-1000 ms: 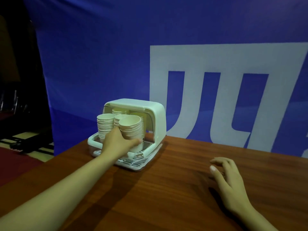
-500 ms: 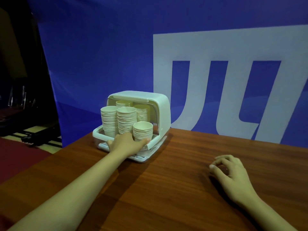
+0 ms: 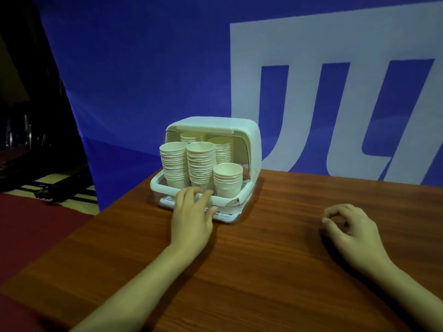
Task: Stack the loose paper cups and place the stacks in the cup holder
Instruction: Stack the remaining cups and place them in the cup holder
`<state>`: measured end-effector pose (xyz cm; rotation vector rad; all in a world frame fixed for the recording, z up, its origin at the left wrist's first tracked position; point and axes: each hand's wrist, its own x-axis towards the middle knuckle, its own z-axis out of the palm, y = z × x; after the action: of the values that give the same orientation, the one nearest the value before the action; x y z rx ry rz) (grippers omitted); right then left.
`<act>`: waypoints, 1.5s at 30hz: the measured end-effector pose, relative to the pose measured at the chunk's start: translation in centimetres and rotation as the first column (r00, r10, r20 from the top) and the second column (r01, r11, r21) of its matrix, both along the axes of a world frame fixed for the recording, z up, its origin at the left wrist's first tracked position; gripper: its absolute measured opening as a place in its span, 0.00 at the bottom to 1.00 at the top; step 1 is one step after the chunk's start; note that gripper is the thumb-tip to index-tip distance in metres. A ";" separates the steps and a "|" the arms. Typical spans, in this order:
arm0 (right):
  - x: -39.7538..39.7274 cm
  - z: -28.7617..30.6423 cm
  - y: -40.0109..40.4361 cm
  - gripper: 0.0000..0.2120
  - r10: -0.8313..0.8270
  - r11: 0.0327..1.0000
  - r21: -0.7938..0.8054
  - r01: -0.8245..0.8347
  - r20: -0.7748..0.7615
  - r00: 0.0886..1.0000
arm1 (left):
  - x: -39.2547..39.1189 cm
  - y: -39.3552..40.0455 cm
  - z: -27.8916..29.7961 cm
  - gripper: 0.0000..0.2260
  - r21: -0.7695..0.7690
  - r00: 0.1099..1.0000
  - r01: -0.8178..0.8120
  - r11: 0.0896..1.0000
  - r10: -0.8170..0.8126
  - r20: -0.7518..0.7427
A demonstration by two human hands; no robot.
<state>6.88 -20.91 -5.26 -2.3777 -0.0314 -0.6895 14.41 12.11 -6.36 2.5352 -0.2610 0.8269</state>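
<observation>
A pale cup holder [image 3: 254, 149] with a raised lid stands on the wooden table [image 3: 263, 259] at its far left. Several stacks of paper cups stand in it: a tall stack [image 3: 173, 164] at front left, a tall stack [image 3: 200, 164] in the middle, a short stack [image 3: 227, 183] at front right, and others behind. My left hand [image 3: 191, 216] lies in front of the holder with relaxed fingers over its front rim, holding nothing. My right hand [image 3: 347, 228] rests on the table to the right, fingers loosely curled and empty.
A blue banner [image 3: 167, 68] with large white lettering hangs right behind the table. The table's left edge drops to a red floor [image 3: 36, 226] with dark equipment beyond. Bare wood lies between my two hands.
My left hand set the short stack down in the holder's front right, let go and drew back to the front rim. My right hand curled its fingers a little.
</observation>
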 end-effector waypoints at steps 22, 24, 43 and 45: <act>13.7 12.5 14.9 0.16 -0.001 0.975 -0.222 0.030 0.126 0.992 | 11.7 8.9 14.1 0.26 -0.020 0.978 0.207 0.978 -0.207 -0.024; 13.5 12.1 15.3 0.17 0.012 0.978 -0.210 0.020 0.150 0.989 | 11.5 9.4 14.2 0.25 -0.037 0.971 0.239 0.970 -0.239 -0.008; 12.4 11.5 17.2 0.24 0.042 0.818 -0.568 0.091 0.217 0.975 | 9.9 9.5 12.1 0.24 0.042 0.972 0.201 0.979 -0.205 0.118; 12.4 11.2 17.5 0.25 0.028 0.807 -0.578 0.123 0.246 0.969 | 9.8 9.2 12.0 0.25 0.019 0.974 0.179 0.984 -0.180 0.137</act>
<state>19.32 -3.38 5.93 -2.8711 -0.3413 -1.1286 24.25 21.31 5.62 2.4191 -0.5298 0.9321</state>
